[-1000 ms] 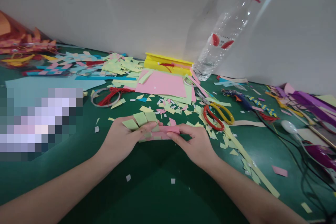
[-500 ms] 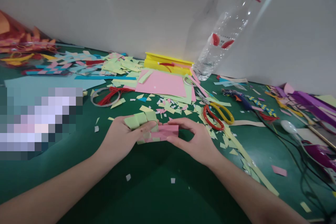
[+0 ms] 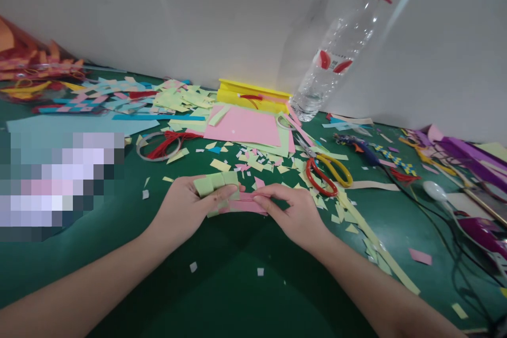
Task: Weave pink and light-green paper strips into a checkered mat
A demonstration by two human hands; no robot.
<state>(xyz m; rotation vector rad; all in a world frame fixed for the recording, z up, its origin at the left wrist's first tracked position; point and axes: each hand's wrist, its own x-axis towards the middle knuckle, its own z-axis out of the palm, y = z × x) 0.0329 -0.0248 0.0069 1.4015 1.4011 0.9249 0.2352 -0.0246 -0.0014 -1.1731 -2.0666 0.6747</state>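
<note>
Between my hands is a small piece woven from green and pink paper strips [image 3: 216, 182], held just above the green table. My left hand [image 3: 190, 203] is closed around its green end, thumb pressed on the front. From the right side of the weave stick out pink paper strips [image 3: 243, 205]. My right hand [image 3: 293, 211] pinches one of these pink strips between thumb and fingertips. The fingers behind the weave are partly hidden.
Scissors [image 3: 325, 174] with red and yellow handles lie right of my hands. Pink paper sheets [image 3: 245, 127], paper scraps and a tape ring [image 3: 140, 150] lie behind. A plastic bottle [image 3: 332, 58] leans against the wall. A spoon [image 3: 435, 190] lies at right.
My right thumb and fingers have closed together on a pink strip end. The woven piece has turned slightly, while the left hand keeps its hold.
</note>
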